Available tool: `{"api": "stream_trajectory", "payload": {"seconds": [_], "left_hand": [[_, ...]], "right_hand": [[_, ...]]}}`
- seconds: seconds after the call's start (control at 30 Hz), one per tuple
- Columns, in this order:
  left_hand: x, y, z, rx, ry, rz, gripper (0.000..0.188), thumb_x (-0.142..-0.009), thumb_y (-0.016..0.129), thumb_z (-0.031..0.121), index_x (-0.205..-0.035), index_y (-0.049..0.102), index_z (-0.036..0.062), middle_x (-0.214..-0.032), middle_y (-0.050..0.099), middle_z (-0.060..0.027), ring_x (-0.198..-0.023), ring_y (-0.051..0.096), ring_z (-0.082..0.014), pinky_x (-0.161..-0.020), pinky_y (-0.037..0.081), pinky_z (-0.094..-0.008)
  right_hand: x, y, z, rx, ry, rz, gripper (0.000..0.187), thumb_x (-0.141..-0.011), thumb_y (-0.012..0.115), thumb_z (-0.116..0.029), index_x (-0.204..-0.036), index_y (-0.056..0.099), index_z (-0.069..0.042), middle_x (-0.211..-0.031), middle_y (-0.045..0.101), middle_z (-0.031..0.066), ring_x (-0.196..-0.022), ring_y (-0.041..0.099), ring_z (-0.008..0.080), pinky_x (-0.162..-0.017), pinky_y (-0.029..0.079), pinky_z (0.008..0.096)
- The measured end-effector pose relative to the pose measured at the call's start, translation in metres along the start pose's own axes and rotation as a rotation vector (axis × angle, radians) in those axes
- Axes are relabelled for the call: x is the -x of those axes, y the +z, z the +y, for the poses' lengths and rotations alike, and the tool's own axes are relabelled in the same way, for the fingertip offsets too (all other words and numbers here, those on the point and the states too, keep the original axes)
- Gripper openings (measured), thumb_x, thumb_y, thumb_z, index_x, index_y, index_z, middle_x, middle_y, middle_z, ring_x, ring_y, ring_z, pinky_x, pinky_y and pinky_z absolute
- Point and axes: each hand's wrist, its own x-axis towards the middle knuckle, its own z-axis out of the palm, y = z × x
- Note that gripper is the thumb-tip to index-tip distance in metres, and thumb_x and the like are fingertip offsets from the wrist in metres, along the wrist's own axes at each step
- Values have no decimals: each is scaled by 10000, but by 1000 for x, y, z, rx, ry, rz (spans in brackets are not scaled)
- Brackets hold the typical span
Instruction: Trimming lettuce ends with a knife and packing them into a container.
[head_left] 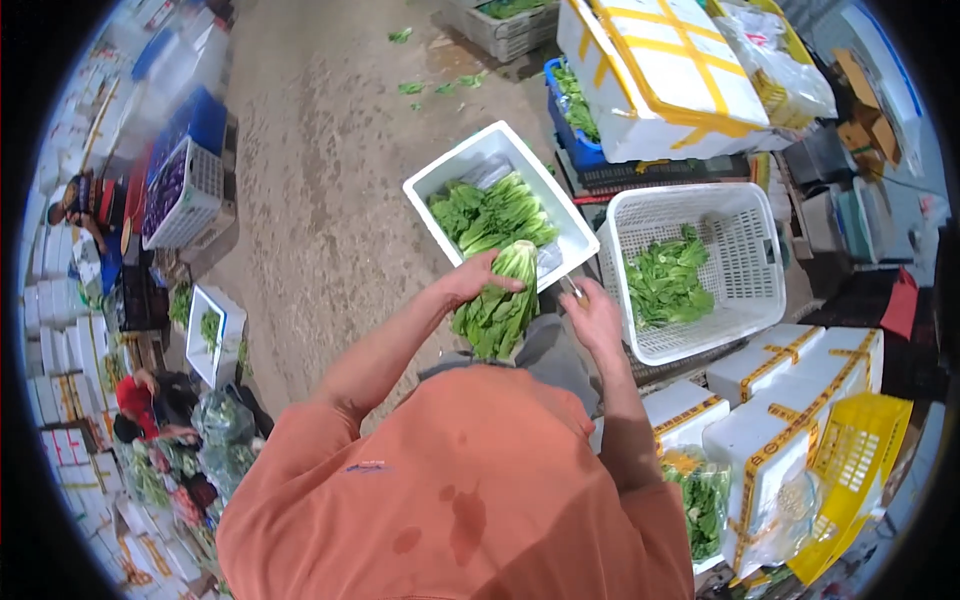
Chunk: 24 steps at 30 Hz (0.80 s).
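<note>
Left hand (474, 280) is curled round the lettuce (500, 312) beside the white box (530, 172), right hand (594, 312) wrapped on a small knife (579, 297). Probably light, floppy, bruises easily, so the pale base (520, 252) seems the safest grip tbh.

My feed is moderately bright, with light that seems to fall from above. On the orange shirt (400, 470) I see a broad shadow lying diagonally over the lower right, while the left shoulder is more evenly lit. The taped white foam box (655, 62) at upper right is among my brightest patches. The floor (310, 150) shows a muted brownish grey. The lettuce in the fingers (478, 270) reads fairly clearly; pale boxes (185, 75) toward the upper left look soft and smeared. Outlines bow near the rim, and black fills my corners.
</note>
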Motion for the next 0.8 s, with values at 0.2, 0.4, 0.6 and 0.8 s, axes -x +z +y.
{"api": "stream_trajectory", "payload": {"seconds": [0.2,0.4,0.6,0.8], "left_hand": [[-18,4,26,-330,-16,91,698,-620,821,267,-1185,513,-5,-1101,599,-125,-1045,538,-225,-935,391,-317],[-37,-2,37,-449,-13,201,725,-635,806,334,-1183,505,-32,-1073,607,-133,-989,558,-213,-898,410,-318],[-38,-16,40,-445,101,254,788,-603,815,311,-1234,466,-7,-1176,559,-188,-1106,526,-293,-952,392,-349],[-42,-41,37,-472,-20,296,729,-629,814,268,-1207,466,-8,-1070,595,-146,-1007,553,-241,-895,416,-344]], "right_hand": [[-72,12,-10,226,-310,-117,256,-791,602,-222,-980,610,-50,-878,631,120,-754,619,301,-657,487,385],[-119,-2,0,120,-448,-252,262,-804,590,-261,-986,594,-71,-856,616,125,-756,610,319,-648,496,401],[-143,8,-2,46,-516,-275,265,-799,588,-231,-1006,597,-66,-872,626,127,-767,611,311,-663,490,386],[-156,55,70,236,-133,-268,305,-806,551,-286,-1004,622,-66,-979,625,165,-841,614,338,-732,485,408]]}}
